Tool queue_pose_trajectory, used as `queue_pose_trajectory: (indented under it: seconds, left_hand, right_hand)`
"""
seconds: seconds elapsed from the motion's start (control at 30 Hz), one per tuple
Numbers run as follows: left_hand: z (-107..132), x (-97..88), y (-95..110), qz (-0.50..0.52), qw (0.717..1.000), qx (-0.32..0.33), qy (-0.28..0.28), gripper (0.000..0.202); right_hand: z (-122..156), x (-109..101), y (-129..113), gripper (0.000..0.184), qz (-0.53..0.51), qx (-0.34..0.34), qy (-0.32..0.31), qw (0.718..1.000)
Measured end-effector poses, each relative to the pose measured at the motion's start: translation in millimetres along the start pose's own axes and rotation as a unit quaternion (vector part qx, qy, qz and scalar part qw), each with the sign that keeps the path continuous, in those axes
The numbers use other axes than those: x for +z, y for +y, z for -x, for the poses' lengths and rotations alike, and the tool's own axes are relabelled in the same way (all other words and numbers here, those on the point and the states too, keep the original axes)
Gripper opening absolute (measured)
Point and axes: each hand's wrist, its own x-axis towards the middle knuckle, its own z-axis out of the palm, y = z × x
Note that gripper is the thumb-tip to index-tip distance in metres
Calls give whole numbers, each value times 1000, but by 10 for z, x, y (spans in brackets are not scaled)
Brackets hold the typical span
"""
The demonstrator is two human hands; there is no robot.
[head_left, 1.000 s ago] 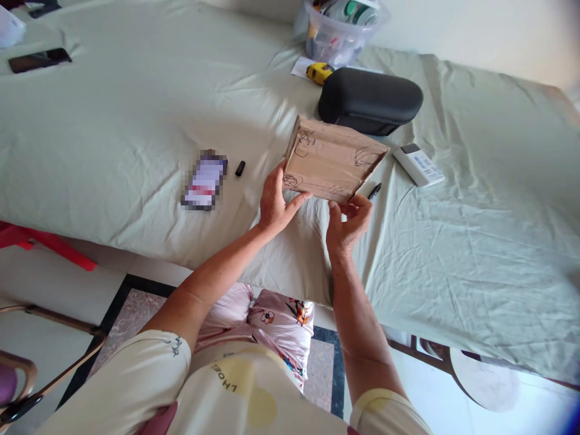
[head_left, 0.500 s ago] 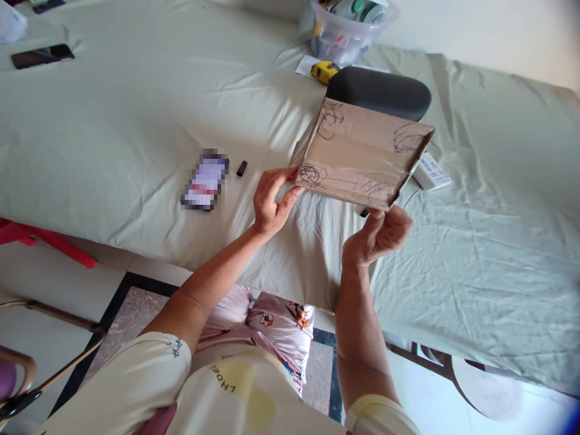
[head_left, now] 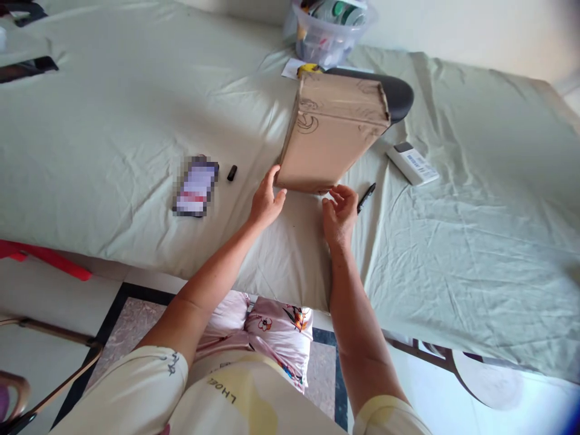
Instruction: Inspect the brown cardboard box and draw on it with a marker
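A brown paper-wrapped parcel [head_left: 330, 134] with pen scribbles near its top stands tilted on its lower edge on the pale green sheet [head_left: 136, 121]. My left hand [head_left: 266, 202] grips its lower left corner, fingers against the side. My right hand [head_left: 339, 212] is at the lower right corner, fingers curled and touching the bottom edge. A black marker pen [head_left: 366, 197] lies just right of my right hand. Its black cap [head_left: 232, 173] lies to the left, beside a phone [head_left: 196, 186] with a lit screen.
A black hard case [head_left: 395, 96] sits behind the parcel, with a yellow tape measure [head_left: 307, 68] and a clear tub of supplies [head_left: 326, 30] beyond it. A white remote [head_left: 412, 164] lies at right. Another phone [head_left: 27, 67] is far left. A red bar [head_left: 45, 260] and chair frames stand below the table edge.
The parcel has been turned from a flat, raised hold to standing on its lower edge on the sheet. Both hands moved down to its bottom corners.
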Motion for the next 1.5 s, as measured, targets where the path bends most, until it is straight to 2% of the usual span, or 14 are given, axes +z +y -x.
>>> queue_pose_trajectory:
  seconds: [0.13,0.23,0.3,0.47,0.63,0.7,0.77,0.87,1.03,1.23,1.5]
  left_hand:
    - [-17,61,-88,6,1000,-14,8,59]
    - [-15,95,-142,2,1000,-12,2,60]
    - [-9,91,-135,-6,1000,-12,-8,58]
    - [44,-21,97,-28,999,-1,16,63]
    - [145,-31,398,-24,999,27,38,97]
    - [176,-2,466,-23,999,16,30,110]
    - [195,11,505,-33,999,-3,19,114]
    - [207,-7,532,-48,999,-24,6,115]
    - [204,-38,528,-49,998,-22,11,112]
    - [172,-60,478,-26,999,-15,26,101]
    - [129,-100,381,17,998,-9,59,79]
  right_hand:
    - [-8,-1,70,48,11,7,15,1000]
    - [-9,-1,90,57,19,17,-13,1000]
    - [-4,2,73,57,13,16,-32,999]
    - [85,1,-94,61,2,3,-3,1000]
    - [241,33,-330,81,56,-57,41,996]
    - [272,59,-383,88,95,-79,54,991]
    - [278,81,-400,91,123,-91,57,987]
    - [268,96,-377,89,138,-97,56,984]
    - [258,83,-327,77,125,-86,61,987]
    - [238,51,-322,61,49,-67,58,995]
    - [188,30,-357,37,-50,-121,77,988]
